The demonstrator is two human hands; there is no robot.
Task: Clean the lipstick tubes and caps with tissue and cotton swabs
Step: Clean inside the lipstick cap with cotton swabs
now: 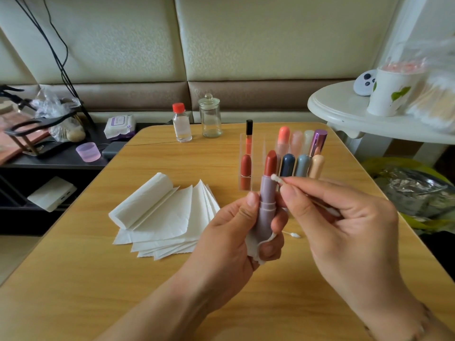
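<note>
My left hand (229,237) grips an uncapped mauve lipstick tube (267,198) upright, its red-brown bullet extended, with a scrap of white tissue (256,244) tucked under the fingers. My right hand (344,217) pinches a cotton swab (277,178) whose white tip touches the tube's rim just below the bullet. A second cotton swab (293,234) lies on the table behind my left hand. A fanned stack of white tissues (167,217) lies to the left.
A clear organizer (256,153) at the back holds several capped lipsticks. A red-capped bottle (181,123) and a glass jar (210,116) stand at the wooden table's (98,279) far edge. A white side table (344,114) with a paper cup (389,92) is at right.
</note>
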